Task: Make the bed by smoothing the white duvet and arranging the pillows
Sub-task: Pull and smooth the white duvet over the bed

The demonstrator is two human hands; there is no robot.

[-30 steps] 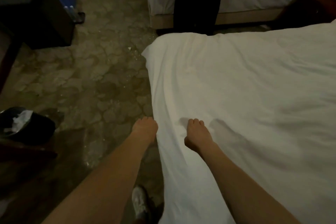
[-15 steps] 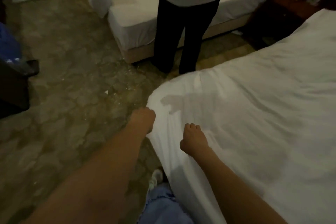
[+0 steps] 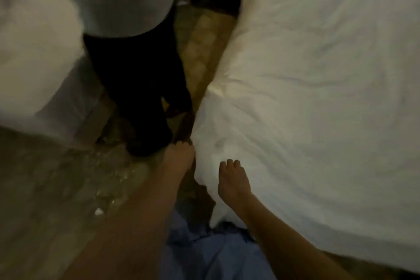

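The corner of the white duvet (image 3: 318, 98), spread over the bed at right, is gripped by curled fingers of the left hand (image 3: 179, 157) and right hand (image 3: 231, 179). A second person (image 3: 136, 75) is seen standing beside it.

Narrow floor strip (image 3: 200, 36) runs up the centre of the frame, between the white duvet (image 3: 318, 98) at right and a second bed (image 3: 34, 63) at upper left. A standing person (image 3: 136, 75) blocks that strip — dark trousers just beside the duvet corner. Open floor lies at lower left; both hands (image 3: 231, 179) work at the corner.
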